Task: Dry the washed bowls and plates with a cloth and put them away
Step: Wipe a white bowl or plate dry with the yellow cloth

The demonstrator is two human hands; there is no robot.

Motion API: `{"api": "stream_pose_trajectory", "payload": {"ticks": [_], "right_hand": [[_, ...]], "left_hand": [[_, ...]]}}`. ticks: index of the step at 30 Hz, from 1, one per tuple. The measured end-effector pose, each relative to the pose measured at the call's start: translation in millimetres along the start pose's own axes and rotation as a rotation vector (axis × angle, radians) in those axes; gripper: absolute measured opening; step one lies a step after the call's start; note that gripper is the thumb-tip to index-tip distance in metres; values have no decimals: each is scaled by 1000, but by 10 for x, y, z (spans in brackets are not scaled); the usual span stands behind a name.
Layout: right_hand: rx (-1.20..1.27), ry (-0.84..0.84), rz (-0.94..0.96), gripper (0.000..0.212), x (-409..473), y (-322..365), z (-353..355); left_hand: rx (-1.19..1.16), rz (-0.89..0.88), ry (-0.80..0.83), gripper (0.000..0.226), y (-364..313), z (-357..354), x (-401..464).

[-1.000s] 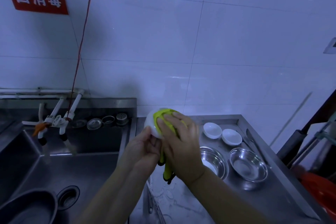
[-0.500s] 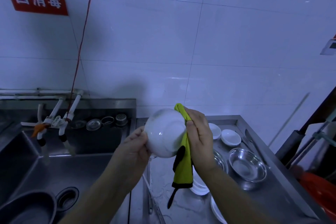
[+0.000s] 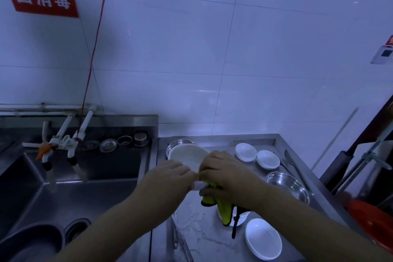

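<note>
We stand at a steel counter [image 3: 212,240] against a white tiled wall, with a sink [image 3: 63,193] to its left. Nearest us on the counter lies a shallow white plate [image 3: 263,238]; just beyond it a white dish sits partly hidden under the hanging end of the yellow cloth [image 3: 221,206].

Above that, our two hands meet at the near rim of the white bowl [image 3: 187,156]. The left hand [image 3: 168,178] has its fingers curled at the rim; the right hand [image 3: 225,176] grips the bunched cloth, and how far it also holds the bowl we cannot tell. Half a second ago the bowl was raised with its underside turned toward us and the cloth draped down its right side; now it is lower and farther out, its mouth facing up, over a steel bowl [image 3: 179,143] at the back of the counter.

Right of the white bowl stands another steel bowl [image 3: 287,185], and beyond that two small white dishes [image 3: 245,151] near the wall.
</note>
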State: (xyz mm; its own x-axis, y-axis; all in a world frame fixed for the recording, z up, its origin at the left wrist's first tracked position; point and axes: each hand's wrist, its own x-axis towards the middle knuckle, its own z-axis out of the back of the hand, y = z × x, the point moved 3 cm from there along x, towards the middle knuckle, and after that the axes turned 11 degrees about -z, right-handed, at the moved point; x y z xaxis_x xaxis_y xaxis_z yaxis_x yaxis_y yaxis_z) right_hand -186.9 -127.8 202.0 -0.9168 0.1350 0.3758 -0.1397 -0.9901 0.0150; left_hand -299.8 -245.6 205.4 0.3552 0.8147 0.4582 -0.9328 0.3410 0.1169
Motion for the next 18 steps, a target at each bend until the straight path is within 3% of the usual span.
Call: {"api": "stream_pose_trajectory", "payload": {"ticks": [2,5,7,10,12,18], "right_hand": [[-67,-69,54,21,-88,17,-55],[-194,-173,125,11,-202,7,-112],[-231,-225,149,9,-245,11,-121],[-213,-298,182,8,-271,46,-108],[-209,-320,192,7,-286,54,-111],[-221,-256,116,5,-339,61,-241]], "left_hand": [[-104,85,-120,17,71,6,-84],[-406,455,-332,19,358,-28,-194],[-635,630,-260,21,516,-163,-219],[-1295,813,-107,18,558,-406,-212],[-1579,898,-103,27,542,-491,-236],[-1681,896,-223,31,464,-684,-212]]}}
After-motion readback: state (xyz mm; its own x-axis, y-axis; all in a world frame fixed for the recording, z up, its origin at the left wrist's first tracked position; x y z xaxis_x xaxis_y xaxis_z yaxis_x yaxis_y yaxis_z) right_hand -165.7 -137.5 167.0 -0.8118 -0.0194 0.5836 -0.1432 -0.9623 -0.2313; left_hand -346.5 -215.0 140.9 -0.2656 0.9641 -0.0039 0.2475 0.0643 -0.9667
